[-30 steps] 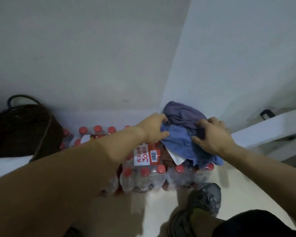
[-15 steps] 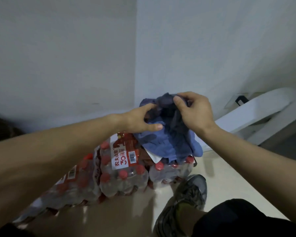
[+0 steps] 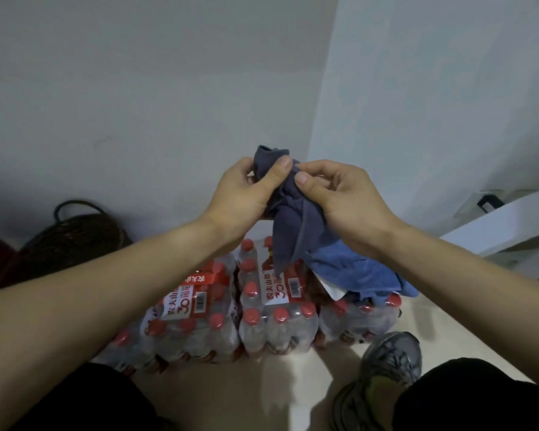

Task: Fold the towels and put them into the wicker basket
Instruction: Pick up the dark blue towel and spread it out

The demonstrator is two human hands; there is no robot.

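1. The packs of water bottles (image 3: 262, 318) on the floor serve as the landmark here: shrink-wrapped, red-capped, standing in the corner where two pale walls meet.
2. The wicker basket (image 3: 75, 241), dark and with a looped handle, stands against the wall to the left of the packs and a little behind them. It is well apart from both hands, and the left arm is the nearer one to it. Any towel bound for it has to travel leftward across the packs.
3. The blue towel (image 3: 355, 272) lies crumpled on top of the right-hand pack, spilling over its far right edge; a white scrap (image 3: 333, 290) pokes out beneath it.
4. The grey towel (image 3: 288, 225) is raised above the packs, bunched at the top and hanging down with its long axis close to vertical. Its lower tip dangles just above the bottle caps, beside the blue towel.
5. The left hand (image 3: 243, 194) grips the bunched upper end, fingers curled round the cloth and thumb pressed on its front.
6. The right hand (image 3: 346, 197) pinches the same towel just beside the left, thumb and forefinger closed on a fold, the other fingers curled behind.
7. By the look of it, the hands are hunting for an edge or corner; the towel is not yet spread or folded, so drawing the hands apart seems the likely next need.
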